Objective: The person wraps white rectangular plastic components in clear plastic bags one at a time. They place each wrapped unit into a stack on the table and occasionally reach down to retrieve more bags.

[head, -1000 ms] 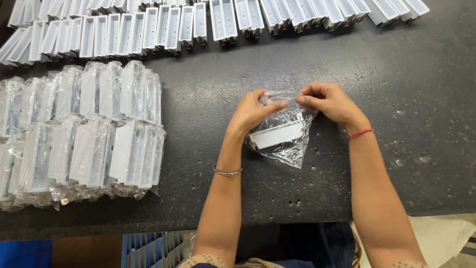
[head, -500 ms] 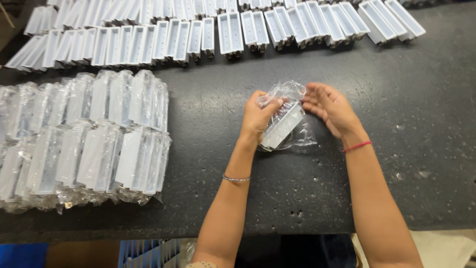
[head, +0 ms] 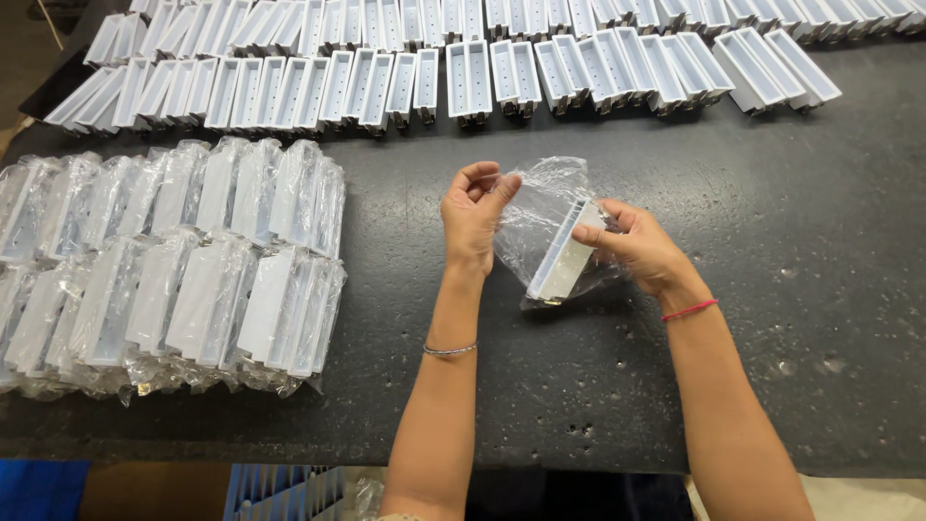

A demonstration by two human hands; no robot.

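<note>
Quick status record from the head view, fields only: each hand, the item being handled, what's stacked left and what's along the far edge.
left hand: pinches the upper edge of the clear plastic bag
right hand: grips the white plastic piece through the bag
item: long white piece, tilted, inside the bag
left of hands: bagged white pieces in two rows
far edge: unbagged white pieces in a row
surface: dark table

Dark table; white trays & bagged trays on it
</note>
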